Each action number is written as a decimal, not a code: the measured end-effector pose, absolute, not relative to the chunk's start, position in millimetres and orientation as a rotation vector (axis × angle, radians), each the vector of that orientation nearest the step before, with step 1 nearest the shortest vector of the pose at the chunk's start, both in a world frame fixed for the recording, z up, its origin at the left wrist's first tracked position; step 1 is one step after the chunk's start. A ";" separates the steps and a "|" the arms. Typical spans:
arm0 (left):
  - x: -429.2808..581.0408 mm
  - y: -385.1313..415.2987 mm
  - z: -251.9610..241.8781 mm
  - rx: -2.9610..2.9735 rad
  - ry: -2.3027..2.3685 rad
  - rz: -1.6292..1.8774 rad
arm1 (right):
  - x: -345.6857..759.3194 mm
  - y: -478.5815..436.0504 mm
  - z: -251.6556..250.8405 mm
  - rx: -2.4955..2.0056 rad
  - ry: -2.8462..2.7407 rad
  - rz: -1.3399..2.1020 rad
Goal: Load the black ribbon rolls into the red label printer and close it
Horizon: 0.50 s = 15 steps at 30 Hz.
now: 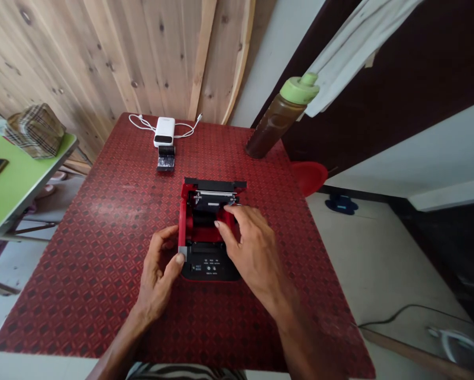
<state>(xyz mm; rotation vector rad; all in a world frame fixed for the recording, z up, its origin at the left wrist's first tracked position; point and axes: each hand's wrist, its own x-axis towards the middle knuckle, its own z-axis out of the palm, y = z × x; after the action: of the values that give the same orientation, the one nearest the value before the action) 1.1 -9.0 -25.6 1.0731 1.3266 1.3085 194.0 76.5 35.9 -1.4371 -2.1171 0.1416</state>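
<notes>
A small red and black label printer [211,264] sits on the table with its lid raised and its inside showing. My left hand [160,269] steadies its left side, thumb on the grey front corner and fingers curled along the wall. Over the right part of the opening is my right hand [252,237], thumb and index finger apart, the index tip close to the right end of a dark ribbon unit [213,203]. The other right fingers are partly hidden behind the index finger, and I make out nothing held there.
Behind the printer lie a black ribbon roll [166,159] and a white power bank [165,131] with a white cable [187,129]. A brown bottle with a green lid [274,121] stands back right on the red patterned table [102,253]. A red stool [310,177] is beyond the right edge.
</notes>
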 end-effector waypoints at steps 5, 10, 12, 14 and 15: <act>1.4 -8.8 -24.6 1.078 1.328 1.305 | 198.2 77.3 26.4 -1.358 -1.861 0.488; 1.9 -8.5 -24.7 1.068 1.340 1.304 | 197.2 78.9 20.1 -1.355 -1.733 0.615; 2.3 -8.0 -23.9 1.064 1.328 1.311 | 196.5 77.3 20.8 -1.376 -1.771 0.559; 2.9 -7.4 -22.9 1.051 1.314 1.320 | 196.2 74.6 23.8 -1.373 -1.871 0.505; 3.1 -7.2 -22.5 1.042 1.310 1.325 | 196.3 73.2 25.9 -1.356 -1.933 0.484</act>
<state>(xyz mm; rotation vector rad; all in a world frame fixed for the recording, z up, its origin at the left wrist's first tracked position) 3.1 -7.2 -22.5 1.0420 1.3104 1.3246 196.3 73.2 25.9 -1.3563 -1.9333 0.4838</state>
